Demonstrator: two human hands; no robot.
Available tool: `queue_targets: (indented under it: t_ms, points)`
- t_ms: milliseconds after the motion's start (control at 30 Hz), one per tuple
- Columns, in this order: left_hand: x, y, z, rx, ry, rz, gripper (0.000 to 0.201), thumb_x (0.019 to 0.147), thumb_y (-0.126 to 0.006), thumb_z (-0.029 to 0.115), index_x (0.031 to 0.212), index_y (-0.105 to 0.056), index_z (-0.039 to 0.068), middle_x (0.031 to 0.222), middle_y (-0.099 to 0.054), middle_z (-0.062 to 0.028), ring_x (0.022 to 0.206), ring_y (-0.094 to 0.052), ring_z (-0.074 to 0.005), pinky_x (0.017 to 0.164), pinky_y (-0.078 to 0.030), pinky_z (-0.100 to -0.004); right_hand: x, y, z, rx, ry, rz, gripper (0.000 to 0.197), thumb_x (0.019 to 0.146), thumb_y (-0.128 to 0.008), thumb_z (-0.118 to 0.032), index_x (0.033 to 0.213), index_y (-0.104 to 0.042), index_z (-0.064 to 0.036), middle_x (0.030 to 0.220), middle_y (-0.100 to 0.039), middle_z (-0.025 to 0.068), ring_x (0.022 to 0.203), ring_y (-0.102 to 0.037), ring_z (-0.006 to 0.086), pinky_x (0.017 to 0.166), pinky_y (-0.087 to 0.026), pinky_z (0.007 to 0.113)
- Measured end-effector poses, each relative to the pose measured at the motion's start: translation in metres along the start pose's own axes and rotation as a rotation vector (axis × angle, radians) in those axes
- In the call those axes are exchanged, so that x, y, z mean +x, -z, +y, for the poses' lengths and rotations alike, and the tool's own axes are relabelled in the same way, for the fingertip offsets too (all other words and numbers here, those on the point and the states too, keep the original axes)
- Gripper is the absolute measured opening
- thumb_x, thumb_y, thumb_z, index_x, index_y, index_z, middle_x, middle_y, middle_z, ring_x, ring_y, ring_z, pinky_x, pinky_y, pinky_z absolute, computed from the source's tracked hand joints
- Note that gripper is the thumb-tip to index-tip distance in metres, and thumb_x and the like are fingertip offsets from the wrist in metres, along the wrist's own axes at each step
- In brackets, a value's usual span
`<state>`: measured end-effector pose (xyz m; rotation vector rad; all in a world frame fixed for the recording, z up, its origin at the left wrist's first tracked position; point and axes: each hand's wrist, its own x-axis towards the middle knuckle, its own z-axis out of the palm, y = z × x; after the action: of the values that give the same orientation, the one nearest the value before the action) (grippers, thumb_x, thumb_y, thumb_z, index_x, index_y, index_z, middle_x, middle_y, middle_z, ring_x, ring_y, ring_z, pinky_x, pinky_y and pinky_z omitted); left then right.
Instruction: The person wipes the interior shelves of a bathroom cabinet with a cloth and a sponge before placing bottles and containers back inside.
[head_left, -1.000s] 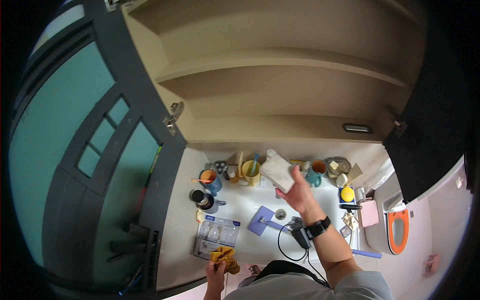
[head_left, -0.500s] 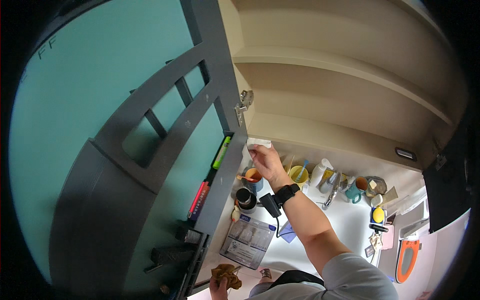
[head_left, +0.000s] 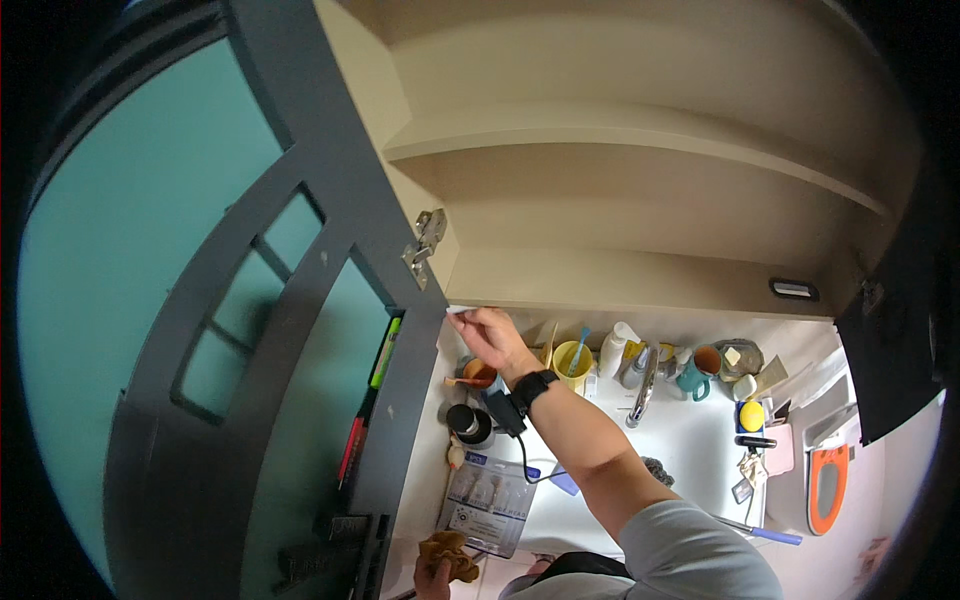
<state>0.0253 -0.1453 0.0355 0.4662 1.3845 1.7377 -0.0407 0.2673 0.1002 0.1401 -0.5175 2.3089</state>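
My right hand (head_left: 488, 338), a black watch (head_left: 530, 389) on its wrist, is raised to the lower left corner of the open cabinet. Its fingers are closed on a white folded tissue or cloth (head_left: 459, 309), mostly hidden now, at the cabinet's bottom edge beside the dark door (head_left: 375, 440). Low in the picture, my left hand (head_left: 432, 582) grips a crumpled brown cloth (head_left: 448, 556). Beneath the right hand stand an orange-and-blue cup (head_left: 480, 372) and a black-lidded jar (head_left: 467, 422).
Overhead is a beige cabinet shelf (head_left: 620, 130). Below lies a white sink (head_left: 690, 450) with a faucet (head_left: 645, 390). A yellow cup (head_left: 573, 362), a white pump bottle (head_left: 615, 350) and a teal mug (head_left: 698, 375) line its back. A clear plastic box (head_left: 490, 505) sits left of the basin.
The view has shifted, with the door and cabinet appearing further left. My right hand has moved left with the white piece, which shows less. The brown cloth stays in my left hand.
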Motion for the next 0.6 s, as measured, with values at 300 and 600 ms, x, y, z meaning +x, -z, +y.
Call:
queue_targets:
  t_ms: [300, 600]
  points:
    - [0.011, -0.034, 0.024, -0.127, 0.186, 0.074, 0.038, 0.086, -0.054, 0.013, 0.121, -0.041, 0.003, 0.085, -0.054, -0.0077, 0.063, -0.051, -0.015, 0.058, -0.049, -0.031, -0.093, -0.017, -0.124, 0.289, 0.332, 0.078, 0.028, 0.08, -0.047, -0.015, 0.104, -0.051, -0.002, 0.111, -0.053, 0.0135, 0.106, -0.048, 0.0287, 0.095, -0.037, 0.043]
    - [0.003, 0.0, -0.02, 0.148, 0.154, 0.208, 0.054, 0.081, -0.062, 0.016, 0.127, -0.037, 0.003, 0.103, -0.053, -0.01, 0.086, -0.055, -0.0185, 0.071, -0.051, -0.0316, -0.054, 0.026, -0.07, 0.266, 0.238, 0.135, 0.018, 0.088, -0.044, -0.018, 0.098, -0.054, -0.0062, 0.098, -0.057, 0.0078, 0.09, -0.053, 0.023, 0.091, -0.039, 0.042]
